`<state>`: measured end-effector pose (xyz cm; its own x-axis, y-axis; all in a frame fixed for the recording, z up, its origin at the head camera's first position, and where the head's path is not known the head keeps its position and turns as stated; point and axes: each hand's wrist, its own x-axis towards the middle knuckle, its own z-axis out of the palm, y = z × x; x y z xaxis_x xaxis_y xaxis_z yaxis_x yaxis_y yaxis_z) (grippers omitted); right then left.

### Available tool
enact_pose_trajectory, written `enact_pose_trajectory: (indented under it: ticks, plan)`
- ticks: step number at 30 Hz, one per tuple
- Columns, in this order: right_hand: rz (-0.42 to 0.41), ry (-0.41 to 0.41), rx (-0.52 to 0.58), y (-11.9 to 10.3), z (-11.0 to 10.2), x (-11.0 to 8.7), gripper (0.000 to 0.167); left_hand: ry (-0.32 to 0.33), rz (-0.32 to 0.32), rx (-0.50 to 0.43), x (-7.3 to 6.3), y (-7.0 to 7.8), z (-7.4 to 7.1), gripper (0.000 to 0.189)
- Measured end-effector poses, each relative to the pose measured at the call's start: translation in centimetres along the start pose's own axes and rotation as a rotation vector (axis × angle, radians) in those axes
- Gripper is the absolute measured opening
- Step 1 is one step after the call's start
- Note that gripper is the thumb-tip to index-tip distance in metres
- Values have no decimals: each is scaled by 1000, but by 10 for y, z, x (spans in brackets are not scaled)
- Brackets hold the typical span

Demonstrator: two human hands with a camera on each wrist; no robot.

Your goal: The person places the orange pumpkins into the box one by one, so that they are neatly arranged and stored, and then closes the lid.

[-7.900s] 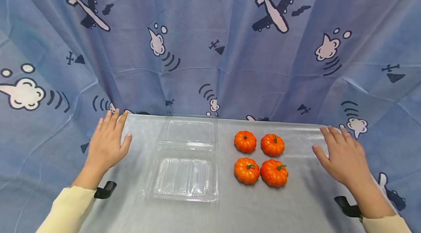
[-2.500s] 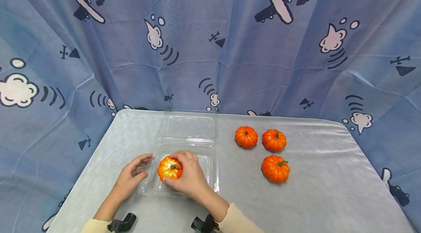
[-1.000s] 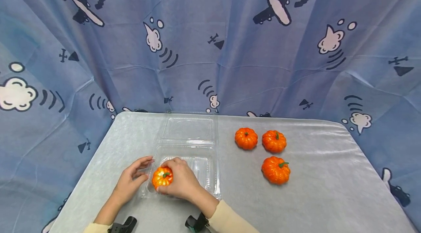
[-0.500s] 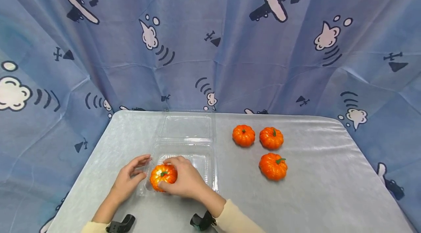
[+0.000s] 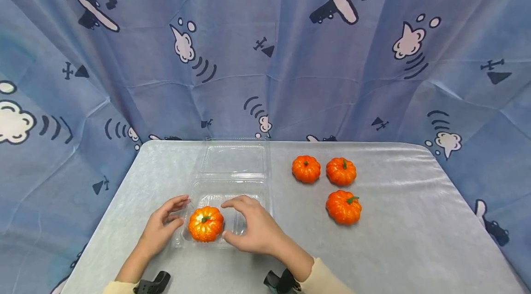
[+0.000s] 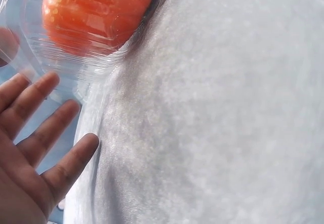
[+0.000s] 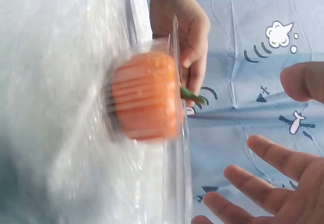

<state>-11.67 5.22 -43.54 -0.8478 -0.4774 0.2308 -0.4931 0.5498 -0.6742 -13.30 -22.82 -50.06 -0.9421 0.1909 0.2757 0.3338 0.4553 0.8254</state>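
Observation:
An orange toy pumpkin (image 5: 206, 224) with a green stem sits in the left part of the clear plastic clamshell container's base (image 5: 249, 188). My right hand (image 5: 255, 227) is just right of that pumpkin, thumb and fingers apart with a gap in front of them. At the container's left rim is my left hand (image 5: 162, 227), its fingers loosely bent and fingertips right at the edge. Through the clear wall, the left wrist view shows the pumpkin (image 6: 96, 14) beyond the spread fingers (image 6: 48, 133). In the right wrist view the pumpkin (image 7: 147, 97) stands inside the wall.
Three more orange pumpkins stand on the grey cloth-covered table (image 5: 398, 238) to the right: two at the back, one pumpkin (image 5: 344, 207) nearer. The container's lid (image 5: 233, 159) lies folded back flat behind its base. A blue patterned curtain (image 5: 232, 54) hangs behind the table.
My right hand carried one pumpkin from the group on the right into the container, then let it go and drew back to the right. The left hand came to the container's left rim.

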Motion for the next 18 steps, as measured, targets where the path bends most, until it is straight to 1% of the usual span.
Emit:
enact_pose_trajectory:
  ticks: [4,11,14,18]
  plan:
    - [-14,39,-3,4,-13,-7,46,-1,-8,5,0,1,0,54]
    - [-18,155,-33,19,-36,-17,43,-3,-20,6,0,1,0,53]
    - [-28,198,-33,27,-47,-21,44,-2,-26,9,0,1,0,53]
    - [-21,238,-31,35,-62,-28,46,1,-29,13,0,1,0,54]
